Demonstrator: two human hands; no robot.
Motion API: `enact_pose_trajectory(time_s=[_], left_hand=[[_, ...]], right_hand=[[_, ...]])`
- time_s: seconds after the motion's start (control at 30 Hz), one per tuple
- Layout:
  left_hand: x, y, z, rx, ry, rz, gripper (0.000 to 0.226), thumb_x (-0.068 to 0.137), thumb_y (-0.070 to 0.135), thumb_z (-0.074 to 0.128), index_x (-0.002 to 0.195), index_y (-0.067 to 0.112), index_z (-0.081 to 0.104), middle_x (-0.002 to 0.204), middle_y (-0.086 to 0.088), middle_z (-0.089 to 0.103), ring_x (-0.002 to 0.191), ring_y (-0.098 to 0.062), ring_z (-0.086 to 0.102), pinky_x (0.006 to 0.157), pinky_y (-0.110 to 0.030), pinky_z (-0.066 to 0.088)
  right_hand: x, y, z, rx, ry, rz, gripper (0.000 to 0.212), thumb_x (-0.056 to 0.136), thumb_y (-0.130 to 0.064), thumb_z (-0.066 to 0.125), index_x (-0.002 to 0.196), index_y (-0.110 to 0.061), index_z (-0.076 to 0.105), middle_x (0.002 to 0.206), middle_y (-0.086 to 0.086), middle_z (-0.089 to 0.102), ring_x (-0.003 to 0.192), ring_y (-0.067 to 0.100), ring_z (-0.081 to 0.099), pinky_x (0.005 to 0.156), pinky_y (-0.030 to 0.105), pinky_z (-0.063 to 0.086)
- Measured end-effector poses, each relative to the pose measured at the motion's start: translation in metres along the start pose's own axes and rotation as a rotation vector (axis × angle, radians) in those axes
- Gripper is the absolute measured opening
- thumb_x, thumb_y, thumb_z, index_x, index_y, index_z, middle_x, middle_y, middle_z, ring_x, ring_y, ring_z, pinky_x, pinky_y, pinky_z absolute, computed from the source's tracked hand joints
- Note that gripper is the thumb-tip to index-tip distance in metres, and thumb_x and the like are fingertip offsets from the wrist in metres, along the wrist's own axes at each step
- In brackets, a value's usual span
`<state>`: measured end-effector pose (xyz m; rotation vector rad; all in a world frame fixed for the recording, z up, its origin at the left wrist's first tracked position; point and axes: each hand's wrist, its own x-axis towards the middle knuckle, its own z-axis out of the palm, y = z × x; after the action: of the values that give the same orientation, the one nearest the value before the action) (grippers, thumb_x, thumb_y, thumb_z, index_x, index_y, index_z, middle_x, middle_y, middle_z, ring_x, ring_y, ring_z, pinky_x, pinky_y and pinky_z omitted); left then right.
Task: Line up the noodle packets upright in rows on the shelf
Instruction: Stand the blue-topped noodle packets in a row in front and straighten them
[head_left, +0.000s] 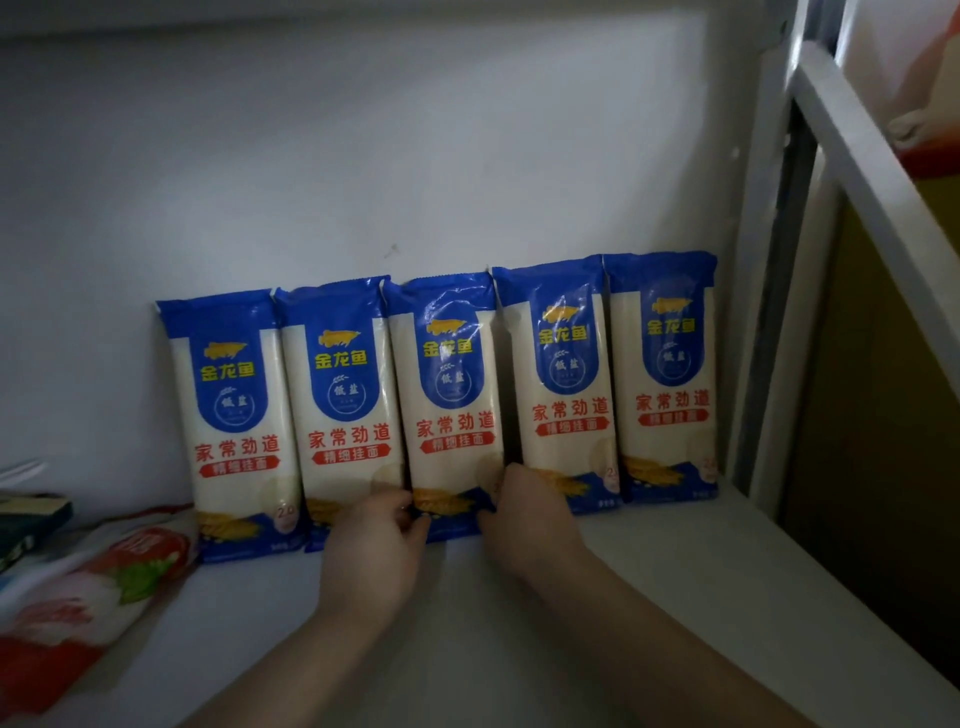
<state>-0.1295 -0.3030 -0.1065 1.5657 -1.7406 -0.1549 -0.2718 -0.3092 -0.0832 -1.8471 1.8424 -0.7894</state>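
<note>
Several blue-and-white noodle packets stand upright in one row against the white back wall of the shelf (649, 582). The middle packet (449, 395) has both my hands at its bottom end. My left hand (376, 551) pinches its lower left corner, in front of the second packet (340, 415). My right hand (530, 525) grips its lower right corner, covering the foot of the fourth packet (563, 379). The leftmost packet (234, 431) and the rightmost packet (667, 374) stand untouched.
A red-and-white bag (88, 597) lies flat at the left end of the shelf, with a dark box (31, 514) behind it. A white metal upright and slanted rail (857, 171) close the right side. A brown panel (883, 415) lies beyond it.
</note>
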Motion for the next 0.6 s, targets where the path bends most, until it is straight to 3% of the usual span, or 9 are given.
enact_pose_trajectory(time_s=[0.2,0.47,0.6], left_hand=[[0.006,0.001,0.012,0.098,0.059,-0.012,0.011,0.087,0.026,0.06,0.091,0.021,0.07,0.086,0.007,0.07,0.081,-0.01,0.065,0.066,-0.03,0.054],[0.007,-0.001,0.012,0.117,0.055,-0.039,0.015,0.089,0.029,0.057,0.093,0.024,0.071,0.09,0.008,0.07,0.083,-0.009,0.063,0.066,-0.026,0.052],[0.007,0.002,0.008,0.107,0.077,-0.056,0.016,0.09,0.028,0.058,0.092,0.023,0.073,0.09,0.008,0.071,0.081,-0.009,0.062,0.058,-0.021,0.043]], right_hand=[[-0.001,0.008,0.003,-0.019,0.144,0.009,0.018,0.09,-0.019,0.06,0.104,-0.009,0.058,0.104,0.006,0.064,0.096,0.018,0.062,0.071,0.022,0.046],[0.006,0.008,0.001,0.027,0.129,0.057,0.014,0.091,-0.015,0.056,0.099,-0.004,0.062,0.099,0.01,0.067,0.089,0.021,0.064,0.064,0.024,0.045],[0.008,0.008,0.003,-0.011,0.127,0.046,0.017,0.094,-0.016,0.05,0.097,-0.004,0.062,0.097,0.011,0.068,0.086,0.021,0.065,0.067,0.026,0.051]])
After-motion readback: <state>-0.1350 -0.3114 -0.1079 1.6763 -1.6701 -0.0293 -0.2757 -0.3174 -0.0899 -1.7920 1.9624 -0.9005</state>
